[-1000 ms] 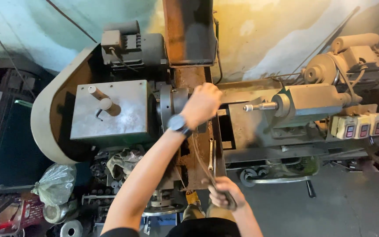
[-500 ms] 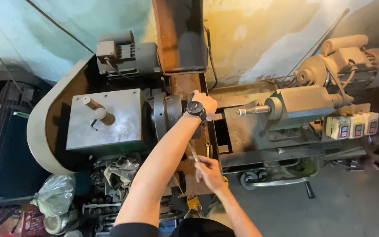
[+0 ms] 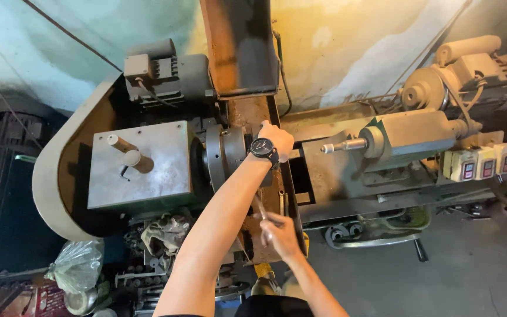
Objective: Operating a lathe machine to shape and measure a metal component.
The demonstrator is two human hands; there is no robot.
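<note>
Hands: two.
Left hand (image 3: pixel 277 138): fingers curled on one chuck (image 3: pixel 230 154).
Right hand (image 3: pixel 280 233): fingers gripping one metal rod (image 3: pixel 260 208).
Switch boxes (image 3: pixel 481 163): three.

At the lathe's right end we see three pale, boxy switch units (image 3: pixel 480 164) in a row, each bearing a small dark panel with red markings. At lower left, a knotted clear plastic bag (image 3: pixel 77 266) sits beside a red printed package (image 3: pixel 41 299) on the cluttered floor.
</note>
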